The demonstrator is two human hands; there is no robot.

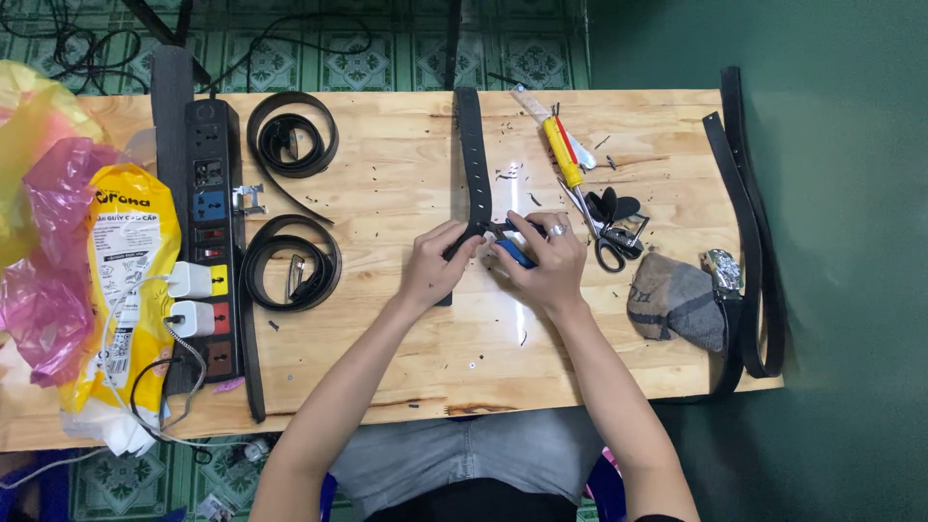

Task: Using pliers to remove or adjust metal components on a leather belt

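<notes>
Noted grey shorts and two bare forearms nearest the lens, reaching away over the near edge of the pale wooden desk (387, 358). Found the left hand (433, 266) and the right hand (541, 266) almost touching at the middle of the desk. Saw the left hand pinching the near end of a black belt strap (473, 155), fingers curled tight round it. Saw the right hand closed over a blue-handled tool (512, 253), its head meeting the strap just beside the left fingertips; could not tell the kind of tool. Traced the strap's long axis straight from the hands to the far edge, flat, matt and narrow, with a row of holes. Judged both hands equally near its end, left on the strap, right on the tool.

Spotted scissors (599, 237) just right of the right hand, a yellow-handled screwdriver (561, 150) beyond them, and dark shavings scattered about. Marked a grey cloth pouch (677, 300) further right, beside long black belts (749, 222) hanging over the right edge. Counted two coiled black belts (290, 263) left of the hands, then a black power strip (213, 222) with white chargers, a glossy yellow bag (130, 261) and crumpled pink plastic (48, 290) at the far left.
</notes>
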